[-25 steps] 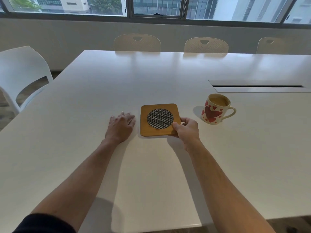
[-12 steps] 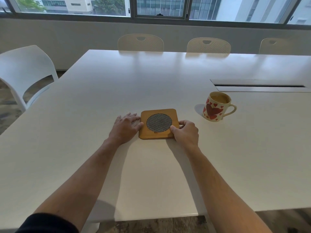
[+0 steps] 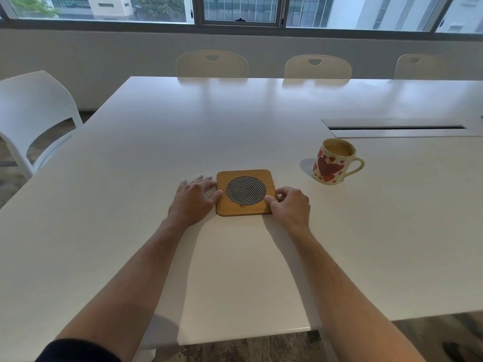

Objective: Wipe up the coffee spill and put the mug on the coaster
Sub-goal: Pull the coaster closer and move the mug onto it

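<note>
A square wooden coaster (image 3: 245, 192) with a round woven insert lies flat on the white table (image 3: 235, 126). My left hand (image 3: 193, 199) lies flat on the table, its thumb against the coaster's left edge. My right hand (image 3: 288, 206) pinches the coaster's near right corner, thumb on top and fingers curled at the edge. A cream mug (image 3: 333, 162) with red hearts stands upright to the right of the coaster, apart from it, coffee inside and handle pointing right. I see no spill and no cloth.
A long cable slot (image 3: 397, 127) is set into the table behind the mug. A white chair (image 3: 34, 118) stands at the left, and three chair backs line the far edge. The table's near edge runs just below my forearms.
The coaster has been set down flat and squared between my hands. My left hand has slid right until it touches the coaster's left edge. The mug has not moved.
</note>
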A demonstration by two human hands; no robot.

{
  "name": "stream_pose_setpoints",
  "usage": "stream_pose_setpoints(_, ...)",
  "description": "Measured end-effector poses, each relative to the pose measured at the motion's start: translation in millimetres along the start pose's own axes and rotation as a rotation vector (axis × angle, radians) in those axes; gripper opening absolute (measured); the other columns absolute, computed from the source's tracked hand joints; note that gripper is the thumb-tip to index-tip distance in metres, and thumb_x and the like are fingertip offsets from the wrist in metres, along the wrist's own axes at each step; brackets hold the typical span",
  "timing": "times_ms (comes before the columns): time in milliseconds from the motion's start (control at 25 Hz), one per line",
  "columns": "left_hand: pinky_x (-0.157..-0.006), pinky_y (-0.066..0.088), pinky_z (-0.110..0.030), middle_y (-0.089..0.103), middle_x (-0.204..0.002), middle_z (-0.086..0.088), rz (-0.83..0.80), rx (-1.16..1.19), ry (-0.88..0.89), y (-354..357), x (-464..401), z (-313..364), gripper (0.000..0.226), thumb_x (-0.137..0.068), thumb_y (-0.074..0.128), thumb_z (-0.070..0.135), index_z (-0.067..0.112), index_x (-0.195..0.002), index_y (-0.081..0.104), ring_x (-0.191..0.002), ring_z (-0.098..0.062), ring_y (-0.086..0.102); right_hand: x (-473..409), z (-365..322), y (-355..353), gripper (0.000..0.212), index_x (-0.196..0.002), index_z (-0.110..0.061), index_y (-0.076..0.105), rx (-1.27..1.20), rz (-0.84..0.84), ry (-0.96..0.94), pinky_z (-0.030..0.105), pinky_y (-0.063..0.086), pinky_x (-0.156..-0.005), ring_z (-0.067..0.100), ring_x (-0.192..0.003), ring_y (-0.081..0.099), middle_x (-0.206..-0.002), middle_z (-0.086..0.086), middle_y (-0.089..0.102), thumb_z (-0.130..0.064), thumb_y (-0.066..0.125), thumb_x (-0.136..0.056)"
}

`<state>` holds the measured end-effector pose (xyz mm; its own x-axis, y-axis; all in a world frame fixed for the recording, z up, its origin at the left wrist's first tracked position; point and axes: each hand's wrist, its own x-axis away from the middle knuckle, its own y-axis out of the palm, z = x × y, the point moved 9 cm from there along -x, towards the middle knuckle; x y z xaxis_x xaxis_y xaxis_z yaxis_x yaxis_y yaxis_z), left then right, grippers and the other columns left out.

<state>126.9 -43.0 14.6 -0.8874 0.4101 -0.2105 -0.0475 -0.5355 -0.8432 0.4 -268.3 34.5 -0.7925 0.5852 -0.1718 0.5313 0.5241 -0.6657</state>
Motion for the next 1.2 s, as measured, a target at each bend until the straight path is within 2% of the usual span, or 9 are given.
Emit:
stream_pose_setpoints(360, -0.119, 0.013, -0.044, 0.048, -0.148, 0.0, -0.01, -0.012, 0.015, 0.9, 0.2, 1.9, 0.048, -0.093, 0.053, 0.047, 0.021, -0.134, 0.056, -0.143, -0.015, 0.031, 2.3, -0.4, -3.5, 0.03, -0.097, -0.007, 0.075, 0.01, 0.05, -0.041, 0.018, 0.039, -0.07, 0.012, -0.073, 0.058, -0.088, 0.006, 0.073, -0.032, 0.078, -0.081)
stream_pose_setpoints(520, -0.118, 0.016, -0.045, 0.05, -0.146, -0.002, 0.001, -0.025, 0.024, -1.3, 1.4, 6.0, 0.046, -0.094, 0.052, 0.046, 0.02, -0.133, 0.056, -0.141, -0.017, 0.034, 1.4, -1.0, -3.5, 0.032, -0.099, -0.006, 0.074, 0.002, 0.024, -0.057, 0.023, 0.045, -0.072, 0.014, -0.074, 0.06, -0.089, 0.008, 0.073, -0.032, 0.077, -0.082)
stream_pose_setpoints(640, -0.115, 0.023, -0.047, 0.056, -0.139, -0.008, 0.034, 0.02, 0.025, -6.7, 5.0, 8.4, 0.044, -0.097, 0.047, 0.045, 0.02, -0.132, 0.056, -0.133, -0.025, 0.045, -3.2, 7.3, -14.1, 0.034, -0.11, -0.007, 0.071, -0.112, 0.032, -0.009, 0.025, 0.051, -0.078, 0.013, -0.078, 0.063, -0.09, 0.006, 0.072, -0.032, 0.072, -0.086)
stream_pose_setpoints(760, -0.109, 0.034, -0.047, 0.06, -0.135, -0.008, 0.027, 0.065, 0.053, -10.6, 10.1, 14.6, 0.051, -0.095, 0.046, 0.053, 0.022, -0.134, 0.054, -0.126, -0.028, 0.051, -13.2, 24.8, -37.5, 0.026, -0.105, -0.009, 0.072, -0.216, 0.109, 0.063, 0.013, 0.047, -0.07, 0.006, -0.073, 0.063, -0.085, -0.003, 0.071, -0.031, 0.068, -0.09)
stream_pose_setpoints(840, -0.107, 0.035, -0.046, 0.061, -0.134, -0.006, 0.006, 0.057, 0.048, -9.0, 14.6, 18.2, 0.064, -0.089, 0.044, 0.066, 0.022, -0.135, 0.054, -0.125, -0.027, 0.051, -20.6, 43.2, -62.0, 0.019, -0.099, -0.013, 0.073, -0.285, 0.201, 0.117, 0.004, 0.042, -0.063, 0.004, -0.072, 0.063, -0.078, -0.013, 0.067, -0.028, 0.067, -0.089)
stream_pose_setpoints(880, -0.107, 0.034, -0.046, 0.06, -0.135, -0.004, -0.006, 0.06, 0.025, -8.5, 16.7, 18.5, 0.072, -0.085, 0.04, 0.073, 0.024, -0.135, 0.053, -0.125, -0.025, 0.05, -25.3, 55.2, -75.0, 0.015, -0.097, -0.016, 0.072, -0.321, 0.247, 0.149, 0.008, 0.046, -0.066, 0.008, -0.076, 0.065, -0.081, -0.011, 0.068, -0.027, 0.065, -0.09)
stream_pose_setpoints(960, -0.113, 0.027, -0.043, 0.054, -0.142, -0.001, -0.053, 0.059, -0.016, -4.2, 20.8, 16.4, 0.087, -0.076, 0.035, 0.085, 0.029, -0.14, 0.047, -0.133, -0.022, 0.042, -37.3, 81.1, -95.3, 0.01, -0.099, -0.019, 0.066, -0.393, 0.304, 0.225, 0.03, 0.057, -0.08, 0.019, -0.087, 0.068, -0.098, 0.001, 0.072, -0.025, 0.061, -0.093)
stream_pose_setpoints(1040, -0.119, 0.011, -0.037, 0.04, -0.153, -0.002, -0.127, 0.036, -0.015, 3.3, 26.1, 15.1, 0.097, -0.07, 0.036, 0.091, 0.031, -0.148, 0.035, -0.145, -0.015, 0.024, -50.5, 100.3, -110.5, 0.016, -0.109, -0.016, 0.059, -0.421, 0.33, 0.281, 0.044, 0.057, -0.088, 0.026, -0.095, 0.069, -0.109, 0.008, 0.07, -0.025, 0.057, -0.096)
stream_pose_setpoints(1200, -0.121, 0.0, -0.034, 0.024, -0.16, 0.005, -0.214, -0.015, 0.035, 11.3, 34.2, 17.0, 0.112, -0.063, 0.045, 0.093, 0.031, -0.153, 0.02, -0.146, 0.001, 0.005, -73.8, 120.8, -133.8, 0.025, -0.119, -0.011, 0.05, -0.438, 0.414, 0.342, 0.039, 0.055, -0.089, 0.026, -0.099, 0.066, -0.111, 0.01, 0.065, -0.022, 0.056, -0.098)
